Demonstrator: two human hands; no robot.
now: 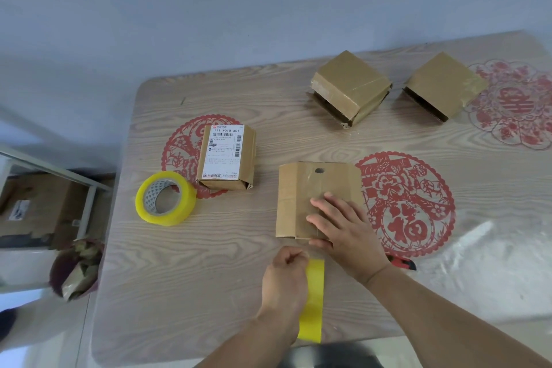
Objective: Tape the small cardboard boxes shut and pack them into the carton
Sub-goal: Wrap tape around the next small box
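While pressed, box (310, 197) near table edge (191, 358)

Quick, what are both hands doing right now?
Left hand: closed, pinching the yellow tape strip.
Right hand: open, fingers flat, pressing on the small cardboard box.

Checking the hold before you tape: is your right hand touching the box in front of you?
Touching. The head view shows the right hand lying flat on top of the box, fingers spread across the cardboard with no gap visible.
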